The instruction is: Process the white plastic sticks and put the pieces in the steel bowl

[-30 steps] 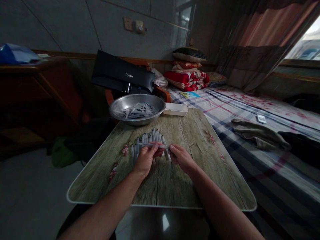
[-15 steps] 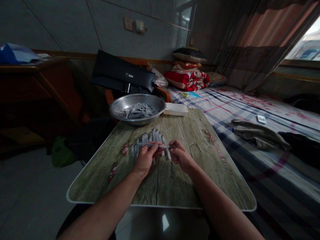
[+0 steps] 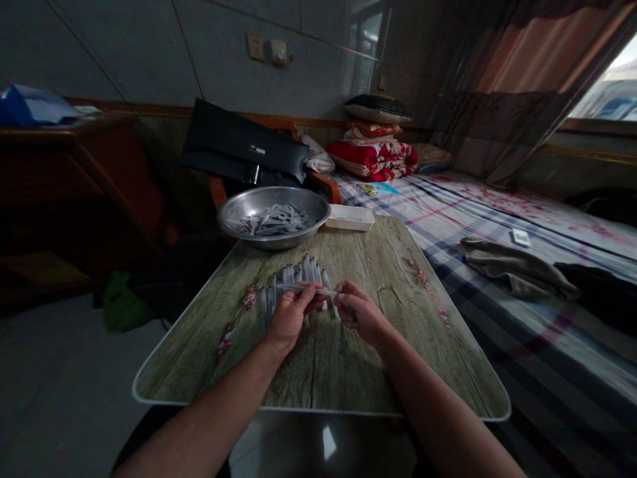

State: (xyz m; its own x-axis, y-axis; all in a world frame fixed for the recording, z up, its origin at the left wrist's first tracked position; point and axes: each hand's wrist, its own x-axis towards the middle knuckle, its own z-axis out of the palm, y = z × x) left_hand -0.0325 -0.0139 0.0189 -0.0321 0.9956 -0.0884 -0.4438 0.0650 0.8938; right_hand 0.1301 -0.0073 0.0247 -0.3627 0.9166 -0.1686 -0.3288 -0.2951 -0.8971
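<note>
My left hand (image 3: 293, 315) is closed around a thin translucent tube (image 3: 323, 291), pinched between thumb and fingers and lying nearly level above the table. At the tube's right end, my right hand (image 3: 359, 309) is closed, its bent fingers covering that end. Whether a small part sits inside those fingers is hidden. Just beyond both hands, several similar translucent tubes with dark ends (image 3: 307, 269) lie side by side on the wood-patterned table (image 3: 398, 345). Part of this row is covered by my left hand.
A steel basin (image 3: 271, 242) at the table's back left holds many small clear and dark pieces. Beside it stands a shallow white tray (image 3: 350, 218). Behind, a black monitor (image 3: 243, 146) leans on a chair. A bed with a checked sheet (image 3: 438, 219) borders the table's right side.
My right hand shifted slightly right, baring a dark bit at the tube's end, then came back left over that end. My left hand and the tube have stayed nearly still.
</note>
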